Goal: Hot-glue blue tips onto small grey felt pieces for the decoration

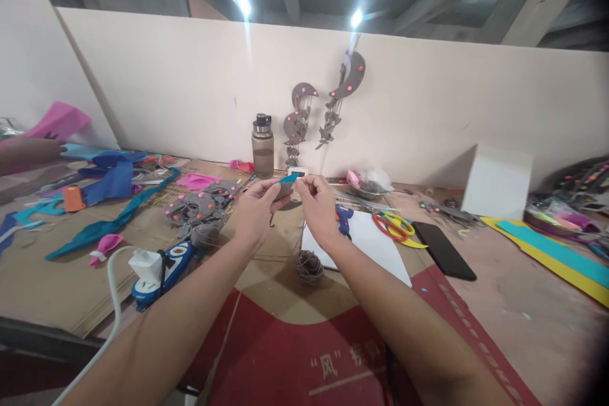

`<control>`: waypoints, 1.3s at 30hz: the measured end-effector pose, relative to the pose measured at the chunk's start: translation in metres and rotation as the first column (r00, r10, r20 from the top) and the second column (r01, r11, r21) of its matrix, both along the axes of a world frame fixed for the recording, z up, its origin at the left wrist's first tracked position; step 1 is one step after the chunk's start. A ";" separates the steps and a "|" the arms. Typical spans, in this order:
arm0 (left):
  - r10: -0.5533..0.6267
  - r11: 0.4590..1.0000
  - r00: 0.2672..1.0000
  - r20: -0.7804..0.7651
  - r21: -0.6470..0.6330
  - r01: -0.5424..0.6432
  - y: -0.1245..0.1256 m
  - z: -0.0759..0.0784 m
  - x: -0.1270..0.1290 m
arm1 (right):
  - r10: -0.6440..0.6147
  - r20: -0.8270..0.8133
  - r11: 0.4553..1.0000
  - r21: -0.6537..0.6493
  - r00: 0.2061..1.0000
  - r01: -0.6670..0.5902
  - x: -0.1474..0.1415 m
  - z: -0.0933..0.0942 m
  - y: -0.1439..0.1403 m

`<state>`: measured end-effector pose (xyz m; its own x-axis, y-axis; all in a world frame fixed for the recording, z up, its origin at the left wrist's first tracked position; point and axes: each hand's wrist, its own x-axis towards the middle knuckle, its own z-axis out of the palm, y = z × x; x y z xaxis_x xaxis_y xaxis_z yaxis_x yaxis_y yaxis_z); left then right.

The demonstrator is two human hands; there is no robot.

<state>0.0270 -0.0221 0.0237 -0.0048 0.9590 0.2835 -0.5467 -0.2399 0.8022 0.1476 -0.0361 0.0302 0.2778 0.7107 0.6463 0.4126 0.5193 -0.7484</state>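
Observation:
My left hand (262,204) pinches a small grey piece, perhaps felt, with a teal piece (288,178) showing above it. Close beside it, my right hand (316,203) has thumb and index finger pressed together near the teal tip; whatever sits in that pinch is too small to make out. Below the hands lies a ball of grey-brown yarn (308,267) on the cardboard (273,304). Under my right wrist is a white sheet (368,244), with a dark blue piece bearing orange dots (343,221) at its left side.
Scissors (394,227) and a black phone (445,250) lie to the right. A bottle (263,147) stands behind my hands. Grey crescent hangings (349,76) hang by the white board. A blue power strip (164,273) with a white cable sits left. Another person's hand (31,153) reaches in far left.

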 end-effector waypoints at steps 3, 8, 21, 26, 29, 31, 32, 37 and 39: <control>-0.014 1.000 1.000 0.004 -0.010 0.014 -0.001 0.000 0.000 | 0.029 -0.031 0.999 -0.024 0.999 -0.030 0.001 -0.002 0.003; -0.073 0.997 0.997 -0.011 -0.024 0.072 0.003 -0.001 -0.003 | 0.170 -0.160 0.978 -0.094 0.972 -0.187 0.003 -0.003 0.006; -0.115 0.993 0.990 -0.080 -0.045 0.111 0.007 0.003 -0.011 | 0.302 -0.253 0.920 -0.175 0.919 -0.351 0.006 -0.001 0.004; 0.029 0.999 0.986 -0.165 0.035 -0.023 0.008 -0.004 -0.006 | 0.193 -0.235 0.953 -0.186 0.953 -0.239 0.000 -0.002 0.002; 0.067 0.991 0.966 -0.249 0.132 -0.035 0.010 -0.008 -0.006 | 0.149 -0.198 0.970 -0.162 0.969 -0.182 -0.002 -0.001 0.000; 0.138 0.974 0.928 -0.346 0.217 -0.064 0.010 -0.009 -0.006 | 0.123 -0.164 0.976 -0.159 0.979 -0.149 -0.003 -0.001 -0.001; 0.175 0.965 0.901 -0.396 0.250 -0.077 0.009 -0.009 -0.006 | 0.115 -0.140 0.978 -0.157 0.983 -0.137 -0.004 -0.001 -0.002; 0.205 0.966 0.822 -0.532 0.244 -0.083 -0.001 -0.004 -0.007 | 0.104 -0.006 0.987 -0.124 0.995 -0.104 -0.007 -0.002 -0.005; 0.233 0.962 0.809 -0.540 0.252 -0.108 -0.003 -0.002 -0.007 | 0.116 0.033 0.987 -0.115 0.993 -0.111 -0.008 -0.003 -0.005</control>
